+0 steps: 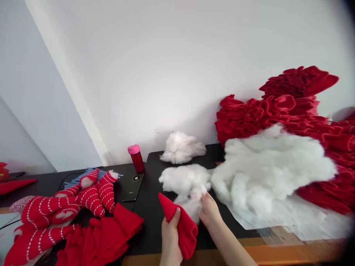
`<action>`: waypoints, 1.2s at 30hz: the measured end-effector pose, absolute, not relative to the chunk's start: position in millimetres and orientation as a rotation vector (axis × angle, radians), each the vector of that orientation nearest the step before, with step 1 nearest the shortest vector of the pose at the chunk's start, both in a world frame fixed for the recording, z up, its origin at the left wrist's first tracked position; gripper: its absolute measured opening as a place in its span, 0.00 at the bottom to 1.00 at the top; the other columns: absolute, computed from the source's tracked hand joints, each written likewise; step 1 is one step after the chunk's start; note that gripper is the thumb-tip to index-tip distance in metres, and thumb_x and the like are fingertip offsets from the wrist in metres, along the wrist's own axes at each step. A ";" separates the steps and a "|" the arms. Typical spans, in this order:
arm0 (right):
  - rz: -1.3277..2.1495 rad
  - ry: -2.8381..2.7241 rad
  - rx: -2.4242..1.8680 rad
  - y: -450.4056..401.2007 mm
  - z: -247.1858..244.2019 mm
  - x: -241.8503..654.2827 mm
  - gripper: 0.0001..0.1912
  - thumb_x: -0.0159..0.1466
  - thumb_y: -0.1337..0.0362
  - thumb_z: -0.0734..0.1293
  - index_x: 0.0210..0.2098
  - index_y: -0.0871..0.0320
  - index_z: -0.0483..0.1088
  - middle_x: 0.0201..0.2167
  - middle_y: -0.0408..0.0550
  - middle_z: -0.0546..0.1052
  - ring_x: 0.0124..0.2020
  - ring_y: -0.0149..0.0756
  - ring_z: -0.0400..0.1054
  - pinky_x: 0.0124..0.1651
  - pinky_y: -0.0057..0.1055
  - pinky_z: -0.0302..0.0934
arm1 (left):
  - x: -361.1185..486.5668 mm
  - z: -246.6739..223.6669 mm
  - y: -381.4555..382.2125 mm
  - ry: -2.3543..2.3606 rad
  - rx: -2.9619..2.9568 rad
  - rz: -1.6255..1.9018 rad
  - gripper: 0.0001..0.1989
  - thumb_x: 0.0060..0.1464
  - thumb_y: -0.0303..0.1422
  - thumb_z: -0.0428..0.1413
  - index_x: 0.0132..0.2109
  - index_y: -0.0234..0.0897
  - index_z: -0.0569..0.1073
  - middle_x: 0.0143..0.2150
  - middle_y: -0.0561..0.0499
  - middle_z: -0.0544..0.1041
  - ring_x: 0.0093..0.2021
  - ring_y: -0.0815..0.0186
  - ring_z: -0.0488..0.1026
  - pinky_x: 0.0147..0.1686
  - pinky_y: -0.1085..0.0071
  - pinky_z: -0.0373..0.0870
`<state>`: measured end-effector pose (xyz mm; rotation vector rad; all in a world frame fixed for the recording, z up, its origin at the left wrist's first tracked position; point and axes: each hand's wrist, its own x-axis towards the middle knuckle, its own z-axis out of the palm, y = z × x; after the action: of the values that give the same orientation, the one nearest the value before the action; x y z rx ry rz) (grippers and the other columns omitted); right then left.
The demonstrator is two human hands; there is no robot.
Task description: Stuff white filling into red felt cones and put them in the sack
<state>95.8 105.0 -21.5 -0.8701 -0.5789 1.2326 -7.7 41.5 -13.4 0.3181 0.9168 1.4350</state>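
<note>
My left hand (170, 236) is shut on a pointed piece of red fleece (186, 234), gripping it at the near edge of the black table. My right hand (210, 210) pinches a tuft of white polyester stuffing (191, 205) at the fleece's open top. That tuft trails from a larger clump of stuffing (184, 180) and partly hides the fleece's mouth. A much bigger mound of stuffing (269, 173) lies just right of my right hand, on white paper (291, 221).
A pile of ruffled red fleece (277, 114) rises at the right against the wall. A smaller stuffing clump (181, 147), a pink-capped red bottle (136, 159) and a black phone (132, 186) stand behind. Red-and-white striped knit socks (91, 195) and red fleece pieces (111, 231) lie left.
</note>
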 end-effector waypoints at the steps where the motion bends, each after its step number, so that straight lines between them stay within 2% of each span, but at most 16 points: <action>1: 1.228 -0.532 -0.870 106.0 -22.6 97.6 0.15 0.46 0.56 0.69 0.29 0.52 0.62 0.16 0.37 0.68 0.18 0.35 0.66 0.22 0.31 0.62 | -9.2 -14.1 41.6 0.928 0.314 1.431 0.15 0.41 0.36 0.67 0.31 0.36 0.69 0.22 0.53 0.76 0.23 0.65 0.74 0.27 0.71 0.70; 3: 1.249 -0.481 -0.871 101.4 -21.9 97.3 0.17 0.47 0.54 0.70 0.33 0.52 0.64 0.20 0.38 0.71 0.20 0.36 0.68 0.24 0.32 0.64 | -11.3 -13.5 41.4 0.917 0.325 1.407 0.14 0.43 0.37 0.66 0.32 0.36 0.69 0.23 0.52 0.77 0.26 0.63 0.76 0.29 0.71 0.70; 5: 1.283 -0.492 -0.860 90.6 -19.2 90.2 0.23 0.49 0.53 0.71 0.42 0.52 0.65 0.29 0.43 0.76 0.28 0.40 0.72 0.30 0.35 0.68 | -11.0 -10.7 40.2 0.858 0.349 1.382 0.13 0.45 0.36 0.65 0.33 0.36 0.70 0.26 0.51 0.78 0.29 0.62 0.77 0.31 0.71 0.71; 7: 1.298 -0.537 -0.831 81.1 -16.7 79.7 0.29 0.47 0.54 0.74 0.46 0.52 0.66 0.35 0.45 0.77 0.34 0.43 0.73 0.36 0.36 0.69 | -8.5 -7.4 38.2 0.771 0.386 1.352 0.12 0.46 0.34 0.64 0.37 0.35 0.72 0.28 0.50 0.79 0.32 0.62 0.77 0.33 0.70 0.71; 10: 1.264 -0.552 -0.800 83.3 -14.9 73.4 0.22 0.44 0.59 0.76 0.37 0.55 0.69 0.25 0.43 0.75 0.27 0.39 0.71 0.30 0.32 0.67 | -6.3 -6.7 35.9 0.773 0.428 1.313 0.16 0.44 0.31 0.65 0.42 0.34 0.73 0.31 0.49 0.79 0.33 0.62 0.77 0.32 0.71 0.71; 12: 1.234 -0.492 -0.805 95.9 -13.6 82.3 0.13 0.50 0.61 0.73 0.30 0.55 0.66 0.17 0.37 0.68 0.18 0.31 0.64 0.21 0.26 0.60 | -9.1 -10.4 37.4 0.874 0.423 1.319 0.14 0.42 0.31 0.66 0.36 0.34 0.73 0.27 0.50 0.78 0.29 0.63 0.77 0.29 0.72 0.71; 15: 1.176 -0.397 -0.815 116.0 -8.4 110.0 0.11 0.61 0.61 0.66 0.27 0.57 0.61 0.17 0.32 0.60 0.13 0.22 0.51 0.15 0.19 0.47 | -19.1 -16.6 45.7 0.995 0.379 1.337 0.12 0.44 0.34 0.65 0.30 0.36 0.68 0.22 0.52 0.76 0.24 0.63 0.75 0.27 0.70 0.71; 18: 1.114 -0.392 -0.831 119.2 -0.3 136.8 0.09 0.59 0.63 0.69 0.30 0.58 0.63 0.19 0.33 0.61 0.15 0.21 0.53 0.15 0.18 0.48 | -29.1 -11.5 55.1 1.036 0.362 1.327 0.13 0.47 0.36 0.63 0.35 0.36 0.69 0.29 0.48 0.79 0.30 0.60 0.77 0.34 0.64 0.74; 21: 1.131 -0.466 -0.864 105.8 5.0 150.5 0.20 0.49 0.62 0.76 0.39 0.54 0.67 0.24 0.36 0.69 0.19 0.26 0.61 0.16 0.20 0.54 | -34.4 6.6 56.8 1.048 0.438 1.309 0.19 0.44 0.38 0.64 0.42 0.36 0.71 0.42 0.40 0.79 0.45 0.52 0.76 0.44 0.60 0.72; 23: 1.177 -0.498 -0.885 95.6 4.7 153.1 0.22 0.48 0.58 0.76 0.41 0.53 0.69 0.25 0.38 0.71 0.20 0.28 0.63 0.15 0.21 0.54 | -36.6 18.7 53.5 1.254 0.649 1.371 0.23 0.42 0.40 0.65 0.45 0.36 0.73 0.55 0.35 0.71 0.57 0.46 0.67 0.51 0.58 0.67; 25: 1.223 -0.490 -0.900 88.3 1.4 152.5 0.18 0.49 0.57 0.75 0.37 0.55 0.71 0.24 0.40 0.71 0.20 0.29 0.63 0.14 0.22 0.53 | -38.6 25.2 49.5 1.562 0.894 1.460 0.26 0.40 0.40 0.66 0.46 0.36 0.73 0.68 0.34 0.51 0.65 0.40 0.52 0.58 0.54 0.59; 27: 1.264 -0.462 -0.911 83.6 -4.1 150.3 0.15 0.48 0.58 0.75 0.33 0.56 0.71 0.22 0.40 0.72 0.21 0.30 0.65 0.17 0.22 0.58 | -40.2 25.4 46.7 1.747 1.037 1.484 0.28 0.37 0.40 0.67 0.48 0.36 0.73 0.71 0.37 0.34 0.66 0.35 0.43 0.60 0.49 0.52; 28: 1.287 -0.451 -0.913 81.4 -7.1 149.0 0.16 0.47 0.58 0.76 0.32 0.56 0.70 0.23 0.41 0.73 0.22 0.31 0.67 0.19 0.22 0.61 | -40.7 24.2 46.1 1.767 1.066 1.469 0.29 0.36 0.40 0.67 0.48 0.36 0.74 0.71 0.37 0.32 0.66 0.33 0.41 0.59 0.46 0.52; 30: 1.336 -0.443 -0.908 76.2 -12.6 146.7 0.19 0.44 0.59 0.77 0.32 0.57 0.70 0.24 0.43 0.76 0.25 0.33 0.70 0.25 0.24 0.65 | -41.4 22.5 46.9 1.775 1.153 1.423 0.26 0.36 0.40 0.67 0.45 0.36 0.74 0.71 0.34 0.37 0.65 0.31 0.43 0.57 0.42 0.53; 33: 1.388 -0.447 -0.895 65.3 -17.0 145.9 0.21 0.43 0.59 0.79 0.30 0.57 0.68 0.25 0.44 0.78 0.26 0.33 0.71 0.26 0.22 0.64 | -43.0 28.3 52.6 1.831 1.328 1.440 0.20 0.38 0.40 0.66 0.39 0.36 0.75 0.70 0.34 0.46 0.67 0.34 0.41 0.58 0.40 0.48; 36: 1.382 -0.431 -0.883 51.9 -15.9 145.1 0.21 0.42 0.58 0.79 0.28 0.57 0.66 0.22 0.42 0.77 0.22 0.29 0.68 0.23 0.19 0.61 | -45.4 41.7 60.0 1.660 1.150 1.609 0.15 0.39 0.36 0.66 0.35 0.37 0.74 0.66 0.40 0.57 0.67 0.41 0.46 0.62 0.51 0.49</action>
<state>145.1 51.9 -15.9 -0.8833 -0.4310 1.3824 -45.4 60.0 41.7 1.1499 1.6603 1.6088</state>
